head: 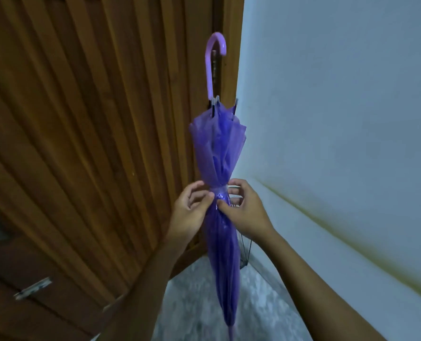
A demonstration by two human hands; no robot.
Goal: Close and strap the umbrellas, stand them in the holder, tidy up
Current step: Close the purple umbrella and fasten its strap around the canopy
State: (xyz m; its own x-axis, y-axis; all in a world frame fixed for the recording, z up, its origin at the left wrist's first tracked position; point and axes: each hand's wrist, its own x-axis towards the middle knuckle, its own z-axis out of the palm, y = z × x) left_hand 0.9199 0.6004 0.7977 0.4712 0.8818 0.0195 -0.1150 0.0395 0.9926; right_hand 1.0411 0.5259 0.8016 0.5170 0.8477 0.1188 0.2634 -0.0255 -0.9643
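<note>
At centre, left hand [192, 207] and right hand [241, 207] pinch the strap [219, 189] around the purple umbrella [219, 148]. Long axis runs near-vertical, hooked handle [213, 62] far and up, tip near.

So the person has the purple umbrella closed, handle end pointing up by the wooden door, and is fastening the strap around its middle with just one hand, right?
Not quite: both hands are at it. In the head view the left hand and the right hand pinch the strap from either side. The rest holds: the purple umbrella is closed, its hooked handle up, beside the wooden door.
</note>
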